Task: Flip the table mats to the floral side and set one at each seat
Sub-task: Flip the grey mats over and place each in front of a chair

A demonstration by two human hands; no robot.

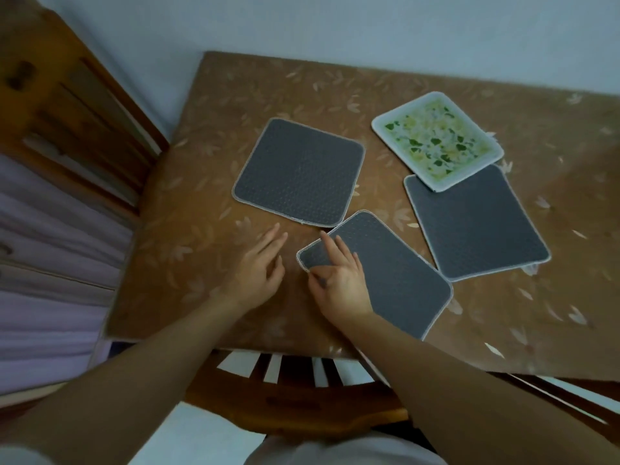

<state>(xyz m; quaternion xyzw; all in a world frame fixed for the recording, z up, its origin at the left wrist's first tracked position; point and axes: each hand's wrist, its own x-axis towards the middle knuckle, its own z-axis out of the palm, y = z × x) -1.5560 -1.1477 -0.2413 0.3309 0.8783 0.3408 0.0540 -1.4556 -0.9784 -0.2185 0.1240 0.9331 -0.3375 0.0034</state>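
Note:
Several square mats lie on the brown table (201, 203). Three show their grey backs: a near mat (396, 273), a far-left mat (298, 172) and a right mat (476, 223). A fourth mat (437, 140) shows its green and yellow floral side and overlaps the right mat's far corner. My right hand (339, 280) rests on the near mat's left corner, thumb and fingers pinching its edge. My left hand (258, 266) lies flat on the table just left of that mat, fingers spread, holding nothing.
A wooden chair back (295, 397) stands at the table's near edge below my arms. Another wooden chair (84, 105) stands at the left side. A pale wall runs behind the table. Purple cloth (50, 263) hangs at the left.

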